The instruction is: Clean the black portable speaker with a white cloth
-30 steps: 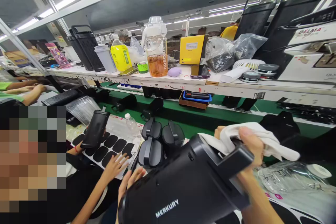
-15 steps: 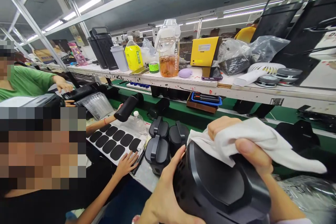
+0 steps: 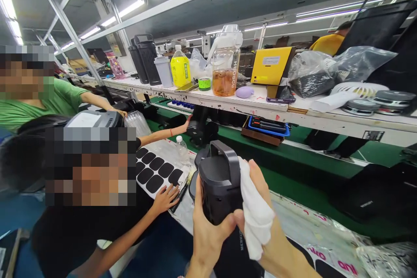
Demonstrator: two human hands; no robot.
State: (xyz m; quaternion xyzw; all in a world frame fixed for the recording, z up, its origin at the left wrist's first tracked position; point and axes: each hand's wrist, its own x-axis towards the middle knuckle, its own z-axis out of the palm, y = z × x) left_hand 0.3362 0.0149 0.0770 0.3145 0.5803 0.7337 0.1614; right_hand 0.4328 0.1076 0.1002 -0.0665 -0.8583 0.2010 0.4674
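Above the bench edge, near the green conveyor belt point(image 3: 293, 173): one black speaker point(image 3: 220, 186), upright, handle on top. Left hand point(image 3: 206, 230) clasps its lower front; right hand point(image 3: 260, 213) presses a white cloth point(image 3: 256, 215) against its side.

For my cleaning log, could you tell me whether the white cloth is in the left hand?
No, the right hand holds the white cloth.

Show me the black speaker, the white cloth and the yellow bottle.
Speaker point(image 3: 219, 182), head view: on its black side wall, below the carry handle.
Cloth point(image 3: 257, 217), head view: on the middle of the white fold in the right hand.
Yellow bottle point(image 3: 180, 71), head view: on its yellow body, on the shelf.
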